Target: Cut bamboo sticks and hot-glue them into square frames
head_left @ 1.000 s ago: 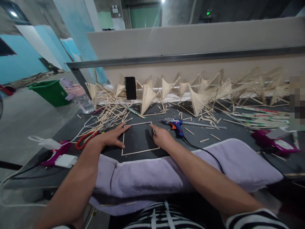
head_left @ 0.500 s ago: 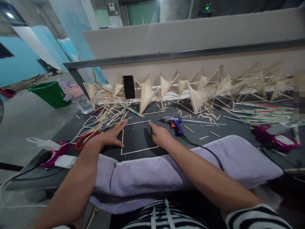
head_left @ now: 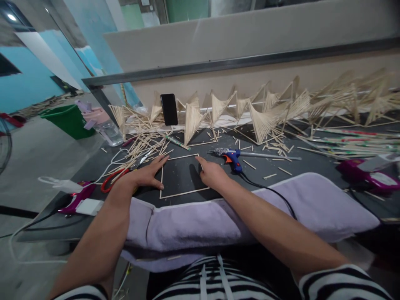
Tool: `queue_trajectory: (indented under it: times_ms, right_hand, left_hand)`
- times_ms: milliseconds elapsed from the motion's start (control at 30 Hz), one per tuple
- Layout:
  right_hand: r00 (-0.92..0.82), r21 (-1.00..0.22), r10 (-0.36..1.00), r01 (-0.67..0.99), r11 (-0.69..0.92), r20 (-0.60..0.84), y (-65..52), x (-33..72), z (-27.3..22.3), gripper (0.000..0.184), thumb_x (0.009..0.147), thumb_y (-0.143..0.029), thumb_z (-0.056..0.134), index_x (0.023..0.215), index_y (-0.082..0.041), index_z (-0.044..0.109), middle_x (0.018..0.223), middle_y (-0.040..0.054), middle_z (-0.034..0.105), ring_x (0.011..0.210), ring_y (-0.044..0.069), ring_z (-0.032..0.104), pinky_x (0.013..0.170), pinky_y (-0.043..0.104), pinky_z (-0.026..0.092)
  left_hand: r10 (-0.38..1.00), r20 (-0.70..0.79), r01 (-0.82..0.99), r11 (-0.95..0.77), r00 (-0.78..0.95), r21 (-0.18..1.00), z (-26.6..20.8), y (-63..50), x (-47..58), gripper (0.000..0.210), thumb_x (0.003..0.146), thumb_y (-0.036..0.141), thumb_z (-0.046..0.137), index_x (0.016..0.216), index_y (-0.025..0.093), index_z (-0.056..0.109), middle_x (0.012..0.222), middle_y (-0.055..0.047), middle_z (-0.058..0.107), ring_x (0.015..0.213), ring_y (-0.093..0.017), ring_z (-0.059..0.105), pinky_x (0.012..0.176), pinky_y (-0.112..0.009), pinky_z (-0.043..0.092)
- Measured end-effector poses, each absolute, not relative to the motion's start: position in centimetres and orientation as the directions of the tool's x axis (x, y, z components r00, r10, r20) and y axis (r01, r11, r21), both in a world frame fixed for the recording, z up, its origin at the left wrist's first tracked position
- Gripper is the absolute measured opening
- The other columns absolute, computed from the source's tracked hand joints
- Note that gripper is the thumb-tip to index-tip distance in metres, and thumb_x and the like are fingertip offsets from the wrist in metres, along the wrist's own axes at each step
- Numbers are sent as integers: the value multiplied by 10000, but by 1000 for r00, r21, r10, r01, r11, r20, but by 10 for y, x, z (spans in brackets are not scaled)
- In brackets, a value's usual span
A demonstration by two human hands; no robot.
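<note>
Across the dark-grey tabletop (head_left: 179,175), a thin, rectangular pale-wood frame (head_left: 185,193) lies between an outspread left hand (head_left: 146,173) and curled right hand (head_left: 213,173), grip unclear.

A pale straw colour is shared by the stick frame (head_left: 184,193) and the twisted stick models (head_left: 193,121), offset by a dark grey tabletop (head_left: 183,176). The glue gun (head_left: 235,160) is coloured blue, its trigger (head_left: 228,158) orange; the towel (head_left: 193,225) is tinted lilac, the bin (head_left: 67,121) green. The sleeve (head_left: 343,283) is striped in black and white.
</note>
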State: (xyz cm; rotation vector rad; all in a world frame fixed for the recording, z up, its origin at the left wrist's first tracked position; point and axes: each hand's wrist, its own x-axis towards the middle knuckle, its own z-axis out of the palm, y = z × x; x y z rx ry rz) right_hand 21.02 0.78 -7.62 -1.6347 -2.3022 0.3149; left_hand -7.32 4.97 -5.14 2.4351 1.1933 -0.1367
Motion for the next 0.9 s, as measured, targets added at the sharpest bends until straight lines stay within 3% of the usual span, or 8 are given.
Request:
queue_trajectory:
  times_ms: [433,900]
  right_hand:
    - [-303,-318,946,891,324,116,9,209,-78,602,767,-146,429,1353,-198,300,1074,108,631,927,238,610,757,305,435]
    - [-335,-337,936,873,352,108,9,210,-78,615,761,-150,421,1358,-194,285,1184,105,578,995,219,585,817,299,418]
  left_hand:
    - [725,-268,766,-546,635,339,-50,48,-72,1142,599,535,689,1423,233,-42,1488,-123,-114,1350,-338,-21,1086,-462,121]
    - [733,-301,787,-520,610,332,-48,47,-70,1149,596,541,685,1425,212,-39,1487,-138,-105,1349,-331,-43,1087,-464,115]
